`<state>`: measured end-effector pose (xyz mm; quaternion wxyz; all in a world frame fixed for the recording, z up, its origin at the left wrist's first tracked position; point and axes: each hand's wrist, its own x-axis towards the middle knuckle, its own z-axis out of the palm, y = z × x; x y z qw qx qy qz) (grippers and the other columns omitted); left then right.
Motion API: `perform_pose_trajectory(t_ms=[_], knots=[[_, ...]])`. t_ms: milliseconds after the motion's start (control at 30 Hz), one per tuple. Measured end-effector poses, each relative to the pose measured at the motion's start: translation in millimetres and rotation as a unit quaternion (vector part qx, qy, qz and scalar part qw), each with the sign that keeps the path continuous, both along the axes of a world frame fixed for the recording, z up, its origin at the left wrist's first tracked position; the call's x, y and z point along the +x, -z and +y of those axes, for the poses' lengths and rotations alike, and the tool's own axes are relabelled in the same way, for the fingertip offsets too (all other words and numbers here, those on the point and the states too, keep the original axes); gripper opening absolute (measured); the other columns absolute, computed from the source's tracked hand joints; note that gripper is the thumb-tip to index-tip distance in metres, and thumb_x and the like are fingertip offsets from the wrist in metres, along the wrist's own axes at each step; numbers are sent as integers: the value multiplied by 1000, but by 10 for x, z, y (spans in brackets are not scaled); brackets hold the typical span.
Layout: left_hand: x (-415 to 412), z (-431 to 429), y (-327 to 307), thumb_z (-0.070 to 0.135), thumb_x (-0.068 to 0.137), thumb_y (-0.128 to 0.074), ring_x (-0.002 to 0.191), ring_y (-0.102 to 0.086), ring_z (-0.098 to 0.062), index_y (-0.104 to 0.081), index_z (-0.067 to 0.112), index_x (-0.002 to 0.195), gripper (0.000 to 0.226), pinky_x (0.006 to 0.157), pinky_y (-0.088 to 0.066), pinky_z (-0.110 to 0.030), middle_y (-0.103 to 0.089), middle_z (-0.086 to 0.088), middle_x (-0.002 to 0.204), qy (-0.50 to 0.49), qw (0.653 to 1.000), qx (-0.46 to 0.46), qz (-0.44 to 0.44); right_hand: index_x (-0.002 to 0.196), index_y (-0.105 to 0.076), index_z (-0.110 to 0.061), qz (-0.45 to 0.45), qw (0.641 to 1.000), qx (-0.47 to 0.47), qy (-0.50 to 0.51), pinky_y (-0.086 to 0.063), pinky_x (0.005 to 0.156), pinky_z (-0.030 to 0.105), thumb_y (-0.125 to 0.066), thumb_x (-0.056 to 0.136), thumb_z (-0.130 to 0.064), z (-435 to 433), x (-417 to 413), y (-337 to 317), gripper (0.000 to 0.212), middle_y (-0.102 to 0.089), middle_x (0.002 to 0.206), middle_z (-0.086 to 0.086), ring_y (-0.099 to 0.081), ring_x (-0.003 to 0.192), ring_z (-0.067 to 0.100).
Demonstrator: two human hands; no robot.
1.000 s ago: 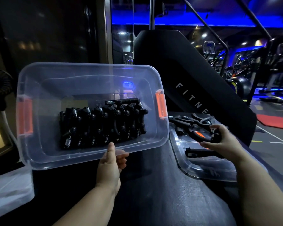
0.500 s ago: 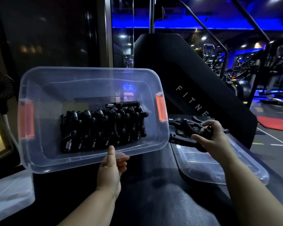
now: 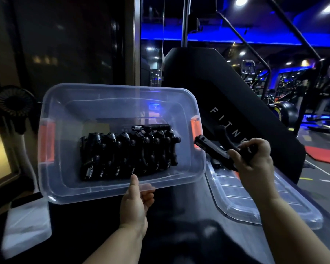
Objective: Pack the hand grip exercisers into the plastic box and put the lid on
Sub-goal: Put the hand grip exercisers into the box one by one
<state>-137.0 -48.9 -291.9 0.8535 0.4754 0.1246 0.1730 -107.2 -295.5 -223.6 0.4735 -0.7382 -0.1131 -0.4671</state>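
Observation:
My left hand grips the near rim of the clear plastic box, which is tilted up so its opening faces me. Orange latches sit on both ends of the box. A tight row of several black hand grip exercisers lies inside it, with one more lying across their top. My right hand is shut on black hand grip exercisers, held just right of the box's right end and above the clear lid, which lies flat on the dark surface.
A black padded machine panel with white letters rises behind the box and lid. A small black fan stands at the left. A white plastic bag lies at the lower left. Gym machines fill the far right.
My right hand closed on the exercisers lying on the lid, lifted them and carried them left towards the box's right end. The box stayed tilted in my left hand.

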Motion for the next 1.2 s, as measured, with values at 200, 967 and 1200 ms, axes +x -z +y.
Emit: perform_pose_trajectory(t_ms=[200, 967, 1200], knots=[[-30, 67, 3, 44, 95, -49, 71, -56, -19, -60, 7, 78, 41, 74, -47, -33, -63, -7, 76, -74, 997, 5, 28, 103, -37, -19, 15, 990, -121, -65, -39, 66, 5, -70, 80, 3, 489, 57, -105, 46, -55, 89, -13, -56, 75, -1], [-309, 822, -15, 26, 93, -58, 64, -63, -21, -63, 0, 84, 28, 59, -51, -30, -66, -9, 61, -48, 991, -126, 19, 107, -52, -14, 33, 919, -387, -69, -30, 68, 29, -67, 86, -24, 2313, 758, -630, 28, -63, 99, 10, -55, 94, 32], [-288, 852, 21, 42, 95, -46, 57, -64, -20, -60, -9, 87, 54, 63, -49, -34, -67, -18, 65, -39, 995, -92, -7, 129, -50, -32, 70, 904, -413, -85, -45, 87, 32, -61, 89, -26, 2810, 1015, -642, 42, -58, 111, 7, -52, 109, 27]])
